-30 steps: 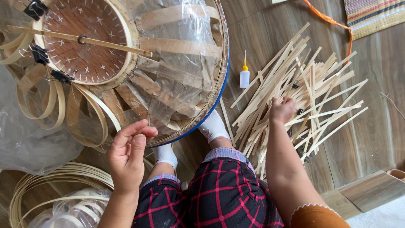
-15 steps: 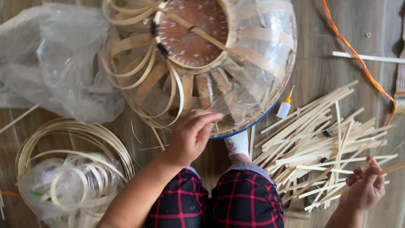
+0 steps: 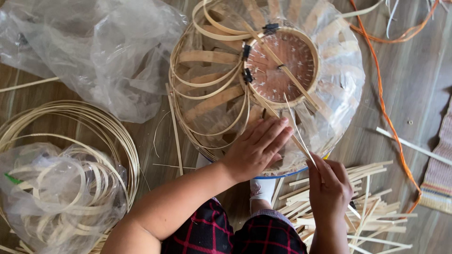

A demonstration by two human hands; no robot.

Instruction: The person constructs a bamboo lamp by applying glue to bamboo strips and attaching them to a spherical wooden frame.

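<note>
Nearest the camera, at 6 o'clock, lie the person's knees in red-and-black checked cloth [image 3: 226, 233], with a white-socked foot [image 3: 262, 189] just beyond them on the wooden floor [image 3: 414, 94]. At 5 o'clock the right hand [image 3: 329, 188] is closed on a thin bamboo sliver [image 3: 297, 128], which it pinches near the lower end; the sliver slants up toward 12 o'clock over the basket frame [image 3: 266, 80]. Beside and under that hand a loose heap of flat bamboo strips [image 3: 362, 207] spreads across the floor. The left hand [image 3: 256, 148] lies flat, fingers together and extended, pressed on the near rim of the basket frame and gripping nothing; the two hands are close but not touching. At 8 o'clock a clear bag of coiled bamboo strips [image 3: 56, 197] sits inside a larger ring of coiled strips [image 3: 70, 117]. The basket frame fills the centre toward 12 o'clock: a round form wrapped in clear plastic, with flat ribs radiating from a brown woven disc [image 3: 282, 66], thin strips looping off its left side, and black clips on the disc's rim. At 10 o'clock lies a crumpled clear plastic sheet [image 3: 94, 51]. At 2 o'clock an orange cord [image 3: 381, 99] trails over the floor, and a striped woven mat [image 3: 440, 174] shows at 3 o'clock.
</note>
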